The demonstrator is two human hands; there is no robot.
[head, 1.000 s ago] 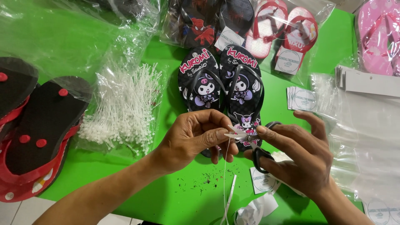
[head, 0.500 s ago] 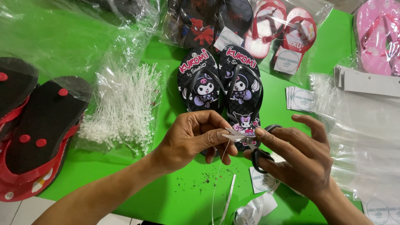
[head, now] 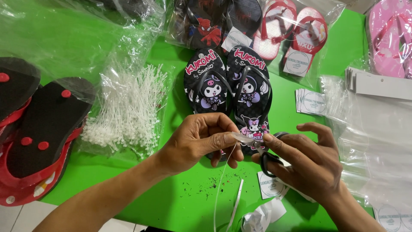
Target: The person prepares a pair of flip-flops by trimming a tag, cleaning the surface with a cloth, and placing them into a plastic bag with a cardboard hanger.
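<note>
Left hand (head: 197, 144) pinches a white strip (head: 223, 184); right hand (head: 309, 165) grips scissors (head: 268, 159) (over black flip-flops (head: 227, 90))

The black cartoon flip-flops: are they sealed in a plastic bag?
No, the black cartoon flip-flops lie bare on the green table, unlike the bagged pairs behind.

glossy plastic bags (head: 377, 141), matt foam sandals (head: 229, 86)
</note>
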